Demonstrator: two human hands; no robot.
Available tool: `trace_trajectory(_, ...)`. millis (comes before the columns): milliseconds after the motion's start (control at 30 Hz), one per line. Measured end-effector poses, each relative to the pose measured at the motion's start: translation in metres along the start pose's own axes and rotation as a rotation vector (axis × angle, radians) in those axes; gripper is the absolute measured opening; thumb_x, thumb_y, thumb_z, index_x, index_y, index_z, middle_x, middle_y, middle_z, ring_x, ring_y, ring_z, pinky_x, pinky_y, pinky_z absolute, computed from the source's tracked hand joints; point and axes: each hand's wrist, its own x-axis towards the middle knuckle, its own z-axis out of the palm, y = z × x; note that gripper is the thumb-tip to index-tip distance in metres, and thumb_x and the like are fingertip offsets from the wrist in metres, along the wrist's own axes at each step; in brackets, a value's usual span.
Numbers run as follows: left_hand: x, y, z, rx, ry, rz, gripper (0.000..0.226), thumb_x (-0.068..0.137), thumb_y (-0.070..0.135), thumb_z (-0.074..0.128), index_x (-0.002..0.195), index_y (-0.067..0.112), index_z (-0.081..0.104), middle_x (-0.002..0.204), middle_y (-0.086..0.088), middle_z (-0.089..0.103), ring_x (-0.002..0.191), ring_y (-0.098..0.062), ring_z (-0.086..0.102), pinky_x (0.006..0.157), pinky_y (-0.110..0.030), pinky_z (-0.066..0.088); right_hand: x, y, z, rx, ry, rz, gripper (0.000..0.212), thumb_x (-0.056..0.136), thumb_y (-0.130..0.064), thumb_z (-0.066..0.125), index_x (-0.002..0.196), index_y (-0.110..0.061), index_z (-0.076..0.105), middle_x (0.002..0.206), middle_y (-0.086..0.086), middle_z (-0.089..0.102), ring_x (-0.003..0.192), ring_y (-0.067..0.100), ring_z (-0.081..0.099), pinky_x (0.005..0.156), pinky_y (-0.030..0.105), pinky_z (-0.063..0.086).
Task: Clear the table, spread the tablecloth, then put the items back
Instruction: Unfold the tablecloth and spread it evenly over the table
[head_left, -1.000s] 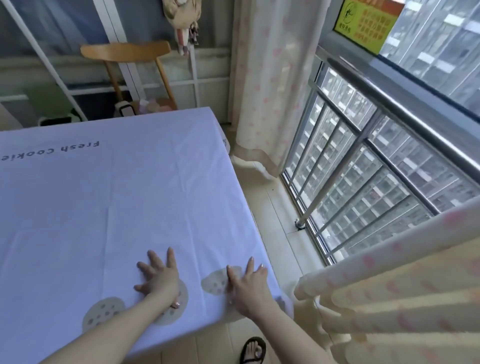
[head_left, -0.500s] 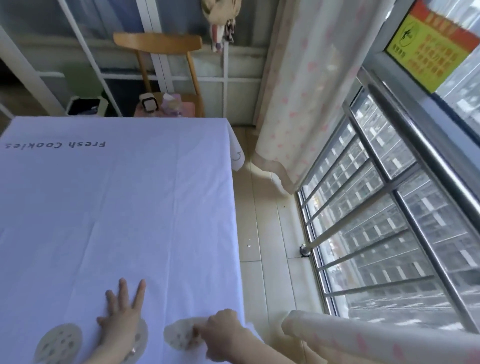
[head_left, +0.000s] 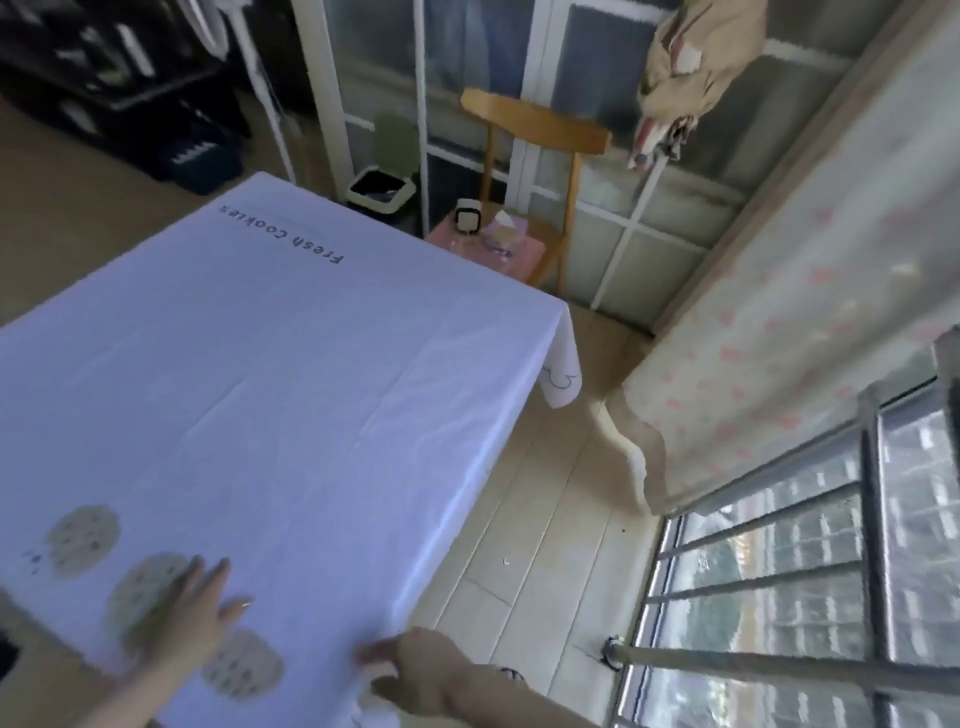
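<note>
Cloth (head_left: 270, 395) covers the table, spreading nearly done. Left hand (head_left: 189, 618) lies flat on it, fingers apart; right hand (head_left: 415, 665) pinches the near corner. Next, likely, fetching the items, seemingly on the chair (head_left: 524, 156).

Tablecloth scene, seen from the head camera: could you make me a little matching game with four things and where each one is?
Things:
1. left hand
2. right hand
3. small white clock
4. bin

Places:
A. on the floor beyond the table's far edge
B. flat on the tablecloth, over a printed cookie
C. on the wooden chair seat
D. at the tablecloth's near corner, by the edge

Pairs: 1-B, 2-D, 3-C, 4-A
</note>
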Motion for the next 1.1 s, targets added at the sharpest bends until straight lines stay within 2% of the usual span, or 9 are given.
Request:
trace_trajectory(67, -0.021, -0.002, 0.053, -0.004, 0.102, -0.028, 0.099, 0.082, 0.079, 0.011, 0.131, 0.004, 0.053, 0.137, -0.031, 0.044, 0.115, -0.051, 0.052, 0.079, -0.063, 0.049, -0.001, 0.041, -0.014, -0.109, -0.08, 0.093, 0.04, 0.094, -0.022, 0.05, 0.134, -0.018, 0.051, 0.137, 0.005, 0.053, 0.128, 0.024, 0.046, 0.104, 0.027, 0.034)
trace_trajectory(167, -0.071, 0.017, 0.11, -0.102, 0.139, 0.067, 0.07, 0.089, 0.068, 0.005, 0.137, 0.025, 0.033, 0.152, -0.012, 0.023, 0.11, -0.034, 0.048, 0.054, -0.058, 0.051, 0.0, 0.085, -0.037, -0.112, -0.024, 0.205, 0.036, 0.093, -0.026, 0.051, 0.127, -0.021, 0.057, 0.13, 0.005, 0.059, 0.121, 0.023, 0.053, 0.1, 0.026, 0.04)
trace_trajectory(367, -0.105, 0.054, 0.138, -0.059, 0.348, 0.086, 0.071, 0.088, 0.067, 0.016, 0.135, 0.016, 0.028, 0.158, 0.0, 0.011, 0.146, -0.004, -0.003, 0.093, -0.063, 0.035, 0.007, 0.14, -0.076, 0.042, 0.003, 0.41, 0.027, 0.091, -0.019, 0.055, 0.117, -0.016, 0.063, 0.092, 0.005, 0.062, 0.061, 0.013, 0.06, 0.05, 0.019, 0.049)
trace_trajectory(500, -0.119, 0.08, 0.137, -0.259, 0.238, -0.108, 0.104, 0.038, 0.032, 0.091, 0.125, 0.005, 0.04, 0.136, -0.014, 0.036, 0.126, -0.029, 0.034, 0.059, -0.071, 0.046, 0.013, 0.159, -0.092, 0.138, 0.017, 0.465, 0.021, 0.091, -0.012, 0.048, 0.106, -0.02, 0.062, 0.086, 0.002, 0.062, 0.054, 0.011, 0.059, 0.047, 0.02, 0.045)
trace_trajectory(700, -0.13, 0.114, 0.168, -0.176, 0.371, -0.216, 0.141, 0.036, 0.032, 0.088, 0.15, 0.019, 0.006, 0.159, 0.002, 0.004, 0.146, -0.019, 0.011, 0.074, -0.058, 0.047, 0.029, 0.196, -0.123, 0.055, -0.096, 0.471, 0.016, 0.091, -0.011, 0.051, 0.1, -0.019, 0.061, 0.076, -0.001, 0.06, 0.048, 0.01, 0.059, 0.043, 0.021, 0.045)
trace_trajectory(767, -0.129, 0.128, 0.172, -0.195, 0.393, -0.306, 0.135, 0.036, 0.031, 0.09, 0.147, 0.018, 0.016, 0.159, 0.006, 0.001, 0.147, -0.013, 0.0, 0.072, -0.06, 0.049, 0.038, 0.215, -0.143, -0.022, -0.128, 0.458, 0.014, 0.091, -0.012, 0.053, 0.1, -0.019, 0.061, 0.077, 0.001, 0.062, 0.049, 0.011, 0.06, 0.042, 0.021, 0.046)
trace_trajectory(867, -0.123, 0.152, 0.173, -0.317, 0.334, -0.508, 0.124, 0.02, 0.025, 0.096, 0.131, 0.004, 0.047, 0.146, -0.009, 0.04, 0.127, -0.028, 0.039, 0.061, -0.064, 0.051, 0.053, 0.235, -0.182, -0.079, -0.16, 0.426, 0.01, 0.09, -0.014, 0.057, 0.097, -0.018, 0.063, 0.075, 0.002, 0.064, 0.05, 0.014, 0.061, 0.044, 0.021, 0.047)
trace_trajectory(933, -0.123, 0.172, 0.173, -0.286, 0.325, -0.604, 0.111, 0.032, 0.026, 0.096, 0.13, 0.0, 0.053, 0.14, -0.013, 0.048, 0.124, -0.032, 0.05, 0.069, -0.064, 0.051, 0.061, 0.244, -0.209, -0.112, -0.202, 0.412, 0.01, 0.091, -0.014, 0.056, 0.096, -0.018, 0.063, 0.075, 0.002, 0.064, 0.048, 0.013, 0.061, 0.045, 0.02, 0.046)
trace_trajectory(1100, -0.12, 0.209, 0.174, -0.431, 0.402, -0.843, 0.082, 0.092, 0.035, 0.053, 0.15, 0.011, 0.0, 0.158, -0.001, -0.012, 0.147, -0.021, 0.009, 0.111, -0.046, 0.025, 0.079, 0.262, -0.268, -0.111, -0.194, 0.429, 0.015, 0.095, -0.014, 0.049, 0.1, -0.017, 0.063, 0.081, 0.006, 0.066, 0.057, 0.017, 0.064, 0.052, 0.021, 0.048)
